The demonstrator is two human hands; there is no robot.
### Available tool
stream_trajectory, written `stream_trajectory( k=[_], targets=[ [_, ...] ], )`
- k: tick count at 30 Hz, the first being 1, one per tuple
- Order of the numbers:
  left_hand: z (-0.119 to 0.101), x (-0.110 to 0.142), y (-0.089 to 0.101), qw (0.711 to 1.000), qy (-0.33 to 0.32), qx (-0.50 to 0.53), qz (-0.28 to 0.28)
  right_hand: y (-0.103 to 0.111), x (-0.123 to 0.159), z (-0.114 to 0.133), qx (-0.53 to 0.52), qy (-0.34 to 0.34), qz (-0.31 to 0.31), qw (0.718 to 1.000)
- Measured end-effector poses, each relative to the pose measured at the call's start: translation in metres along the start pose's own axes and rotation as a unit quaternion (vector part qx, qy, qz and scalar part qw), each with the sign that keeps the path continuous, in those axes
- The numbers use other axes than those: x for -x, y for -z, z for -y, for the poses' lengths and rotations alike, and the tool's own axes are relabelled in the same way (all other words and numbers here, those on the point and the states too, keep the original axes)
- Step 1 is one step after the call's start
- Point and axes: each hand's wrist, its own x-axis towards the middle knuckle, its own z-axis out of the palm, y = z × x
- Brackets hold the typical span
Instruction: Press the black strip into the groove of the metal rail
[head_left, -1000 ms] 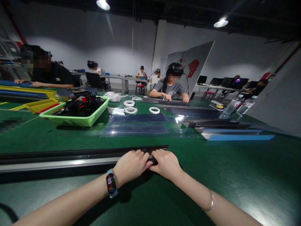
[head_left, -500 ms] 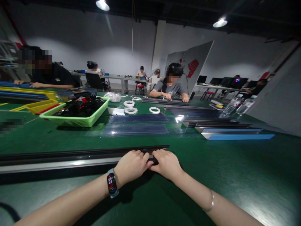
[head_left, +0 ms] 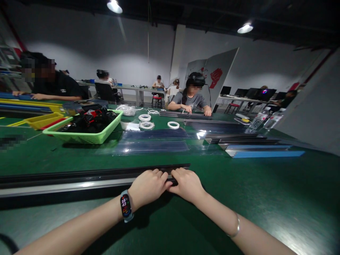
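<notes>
A long black and silver metal profile (head_left: pixel 87 185) lies across the near side of the green table, running out of view at the left. Close to its right end, my left hand (head_left: pixel 150 186) is closed over it, fingers on the far side and thumb on the near side. Right beside it, my right hand (head_left: pixel 187 184) grips the very end in the same way, the two thumbs almost meeting. My fingertips are hidden behind the profile, so any small part under them cannot be made out.
Beyond the profile lie clear plastic-wrapped strips (head_left: pixel 155 146). A green basket (head_left: pixel 102 136) of dark parts stands at left, rolls of white tape (head_left: pixel 173 125) at centre. Cut profiles, one with a blue face (head_left: pixel 268 154), and water bottles (head_left: pixel 257 120) are at right. A co-worker (head_left: pixel 192 97) sits opposite.
Both hands keep their grip at the profile's end with hardly any movement. The whole view has shifted very slightly.
</notes>
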Motion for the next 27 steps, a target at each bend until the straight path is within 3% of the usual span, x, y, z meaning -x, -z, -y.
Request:
stream_trajectory(
  k=[27],
  targets=[
    [0.0009, 0.0002, -0.0055, 1.000, -0.011, -0.022, -0.005, -0.0026, 0.0008, -0.0008, -0.009, -0.001, -0.002, 1.000]
  ],
)
